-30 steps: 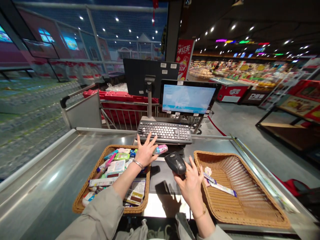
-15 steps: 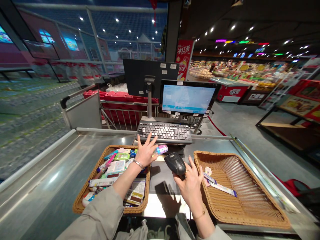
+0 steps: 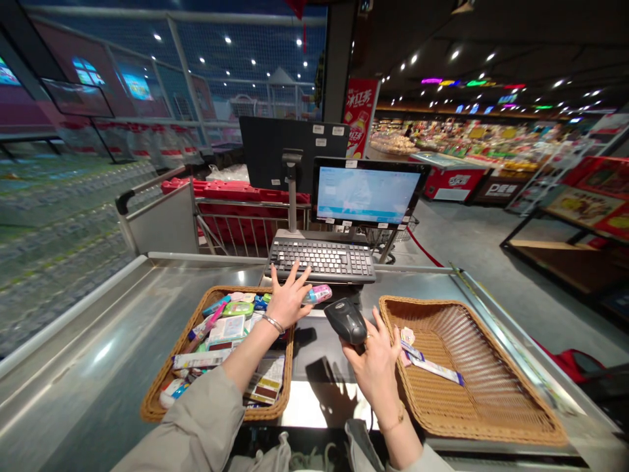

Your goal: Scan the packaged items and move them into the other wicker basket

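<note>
Handheld barcode scanner (image 3: 345, 321), gripped in right hand (image 3: 376, 370); left hand (image 3: 289, 300), fingers spread above wicker basket (image 3: 177, 347), pink-and-blue packaged item (image 3: 317, 294) touching thumb, grasp not determinable.

- The worktop (image 3: 93, 367) is smooth, shiny metal.
- The basket (image 3: 466, 393) is rough woven cane.
- The scanner (image 3: 345, 321) is smooth dark plastic.
- The keyboard (image 3: 320, 259) is matt plastic.
- The sleeve (image 3: 196, 419) is soft, matt cloth.

Narrow gap between left wicker basket (image 3: 152, 410) and right wicker basket (image 3: 472, 387) (barcode scanner (image 3: 345, 321) in it), keyboard (image 3: 319, 259) beyond.
</note>
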A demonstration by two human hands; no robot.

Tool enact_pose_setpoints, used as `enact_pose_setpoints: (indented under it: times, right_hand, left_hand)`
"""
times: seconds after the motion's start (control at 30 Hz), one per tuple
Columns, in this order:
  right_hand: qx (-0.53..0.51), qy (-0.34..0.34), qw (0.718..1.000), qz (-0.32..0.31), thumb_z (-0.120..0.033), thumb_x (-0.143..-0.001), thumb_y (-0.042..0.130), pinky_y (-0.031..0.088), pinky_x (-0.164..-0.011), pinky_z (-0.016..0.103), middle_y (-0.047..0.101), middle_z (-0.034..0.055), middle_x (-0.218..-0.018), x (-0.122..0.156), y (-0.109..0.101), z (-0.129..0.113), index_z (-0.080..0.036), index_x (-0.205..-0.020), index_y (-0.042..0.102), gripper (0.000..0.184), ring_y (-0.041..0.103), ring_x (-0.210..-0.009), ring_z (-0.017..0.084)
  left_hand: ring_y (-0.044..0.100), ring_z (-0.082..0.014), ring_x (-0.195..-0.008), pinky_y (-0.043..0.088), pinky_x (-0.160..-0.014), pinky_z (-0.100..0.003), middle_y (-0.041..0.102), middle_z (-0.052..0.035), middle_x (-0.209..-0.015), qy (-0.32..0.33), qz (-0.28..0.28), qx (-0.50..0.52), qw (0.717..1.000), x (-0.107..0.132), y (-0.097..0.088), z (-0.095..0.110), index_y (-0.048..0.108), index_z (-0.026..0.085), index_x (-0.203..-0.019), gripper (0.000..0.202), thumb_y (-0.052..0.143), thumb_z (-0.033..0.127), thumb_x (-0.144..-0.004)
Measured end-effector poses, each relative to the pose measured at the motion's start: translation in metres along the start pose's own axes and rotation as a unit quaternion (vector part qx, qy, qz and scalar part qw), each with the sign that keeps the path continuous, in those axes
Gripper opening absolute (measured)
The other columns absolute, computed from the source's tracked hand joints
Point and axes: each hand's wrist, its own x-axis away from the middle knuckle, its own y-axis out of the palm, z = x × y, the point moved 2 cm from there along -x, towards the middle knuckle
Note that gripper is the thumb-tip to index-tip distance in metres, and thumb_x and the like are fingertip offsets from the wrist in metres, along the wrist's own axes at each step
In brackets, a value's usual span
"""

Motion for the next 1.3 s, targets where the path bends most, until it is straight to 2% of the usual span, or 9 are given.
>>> enact_pose_setpoints:
  times: [0.2,0.43,0.6,0.8,1.1,1.3]
  right_hand:
    - [0.008,0.012,1.000,0.023,-0.031,-0.083,0.057,0.013,-0.110,0.060,0.066,0.0065,-0.122,0.002,0.000,0.007,-0.024,-0.104,0.065,0.024,0.037,-0.137,0.031]
    - [0.024,0.018,0.998,0.055,-0.032,-0.082,0.057,0.014,-0.110,0.059,0.065,0.0068,-0.124,0.004,-0.010,0.018,-0.023,-0.101,0.066,0.023,0.038,-0.136,0.031]
    - [0.036,0.053,0.995,0.073,-0.034,-0.082,0.057,0.013,-0.111,0.058,0.065,0.0070,-0.123,0.007,-0.017,0.034,-0.022,-0.105,0.065,0.027,0.038,-0.136,0.030]
    - [0.044,0.088,0.991,0.090,-0.036,-0.081,0.056,0.013,-0.111,0.058,0.067,0.0072,-0.120,0.013,-0.025,0.055,-0.021,-0.105,0.065,0.029,0.038,-0.136,0.029]
    - [0.049,0.132,0.984,0.108,-0.040,-0.084,0.053,0.009,-0.112,0.058,0.065,0.0096,-0.124,0.017,-0.045,0.074,-0.021,-0.108,0.066,0.033,0.038,-0.136,0.030]
    - [0.055,0.152,0.978,0.135,-0.044,-0.085,0.052,0.012,-0.110,0.059,0.067,0.0087,-0.120,0.022,-0.057,0.087,-0.023,-0.107,0.067,0.033,0.040,-0.134,0.030]
  left_hand:
    - [0.021,-0.0369,-0.145,-0.024,-0.106,-0.071,0.039,-0.0046,-0.151,0.007,0.002,0.001,1.000,-0.005,-0.002,0.006,0.067,0.027,-0.111,0.033,0.067,0.037,-0.079]
    - [0.021,-0.0374,-0.145,-0.022,-0.107,-0.071,0.040,-0.0057,-0.151,0.031,0.010,0.013,0.999,-0.018,0.001,0.020,0.067,0.026,-0.111,0.035,0.067,0.040,-0.078]
    - [0.023,-0.0375,-0.145,-0.022,-0.107,-0.070,0.041,-0.0051,-0.151,0.052,0.017,0.023,0.998,-0.030,0.007,0.033,0.068,0.026,-0.109,0.035,0.068,0.040,-0.077]
    - [0.024,-0.0388,-0.144,-0.014,-0.108,-0.074,0.043,-0.0060,-0.150,0.074,0.022,0.030,0.997,-0.042,0.011,0.049,0.067,0.027,-0.111,0.036,0.068,0.041,-0.077]
    - [0.025,-0.0384,-0.144,-0.016,-0.107,-0.074,0.044,-0.0067,-0.149,0.109,0.027,0.040,0.993,-0.060,0.014,0.076,0.068,0.026,-0.111,0.036,0.067,0.042,-0.079]
    - [0.023,-0.0374,-0.144,-0.019,-0.106,-0.072,0.041,-0.0063,-0.150,0.132,0.017,0.044,0.990,-0.070,0.018,0.096,0.067,0.025,-0.112,0.036,0.065,0.043,-0.080]
